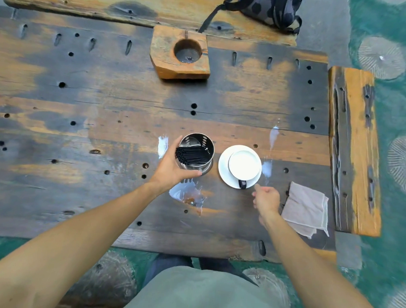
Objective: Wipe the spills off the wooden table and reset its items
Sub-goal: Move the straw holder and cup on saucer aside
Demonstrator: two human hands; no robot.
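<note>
My left hand (pixel 171 167) grips a shiny metal canister (pixel 197 151) full of black straws, standing on the wooden table (pixel 107 99). To its right a white cup (pixel 244 163) with a dark handle sits on a white saucer (pixel 223 168). My right hand (pixel 266 198) hovers just below the saucer with fingers loosely curled, holding nothing. A grey cloth (pixel 304 209) lies crumpled to the right of that hand. White spills show left of the canister (pixel 162 145), below it (pixel 188 194), and right of the cup (pixel 272 138).
A wooden block with a round hollow (pixel 180 55) sits at the far middle. Benches run along the back (pixel 87 2) and right (pixel 356 147) sides. A dark patterned bag (pixel 269 10) rests on the back bench. Green floor surrounds the table.
</note>
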